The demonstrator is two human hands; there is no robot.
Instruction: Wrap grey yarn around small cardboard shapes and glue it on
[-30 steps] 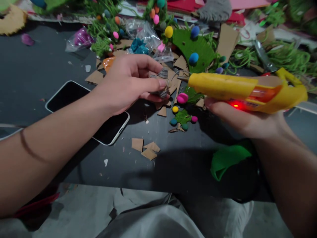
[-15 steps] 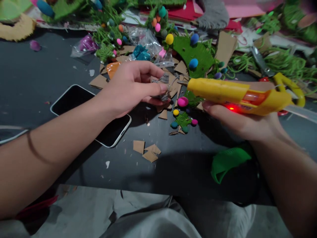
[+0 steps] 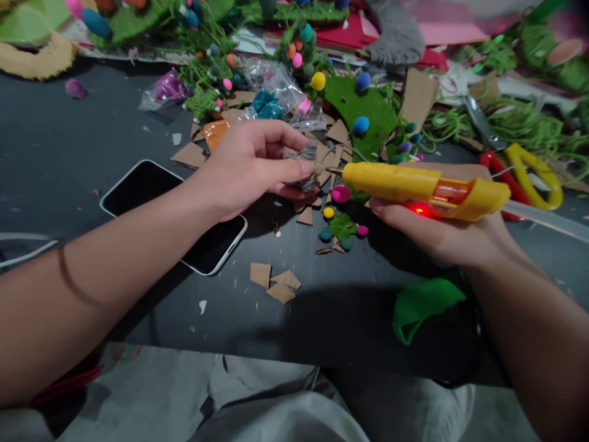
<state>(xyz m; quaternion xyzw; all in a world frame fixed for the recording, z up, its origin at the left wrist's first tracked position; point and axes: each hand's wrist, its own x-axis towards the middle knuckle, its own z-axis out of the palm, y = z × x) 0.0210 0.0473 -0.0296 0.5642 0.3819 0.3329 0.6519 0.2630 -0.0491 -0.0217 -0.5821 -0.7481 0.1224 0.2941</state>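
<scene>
My left hand [image 3: 257, 166] pinches a small piece wrapped in grey yarn [image 3: 307, 155] between thumb and fingers; the fingers hide part of it. A loose grey strand trails from it to the right. My right hand [image 3: 442, 230] is wrapped round a yellow hot glue gun [image 3: 405, 185] with a lit red light and a clear glue stick [image 3: 547, 220] at its back end. The gun's metal nozzle points left, a short gap from the wrapped piece. Just below the nozzle lie a pink ball [image 3: 341, 194] and a small green piece [image 3: 340, 226] edged with coloured balls.
A phone [image 3: 142, 184] lies under my left forearm. Cardboard scraps [image 3: 281, 287] are scattered on the dark table [image 3: 184, 325]. Scissors [image 3: 536, 178] with red and yellow handles lie behind my right hand. A green strip [image 3: 427, 301] sits nearer me; green yarn [image 3: 519, 126] is piled behind.
The glue gun in my right hand has shifted a little left and down, so its nozzle is closer to the wrapped piece. My left hand keeps its hold, and the scissors show more.
</scene>
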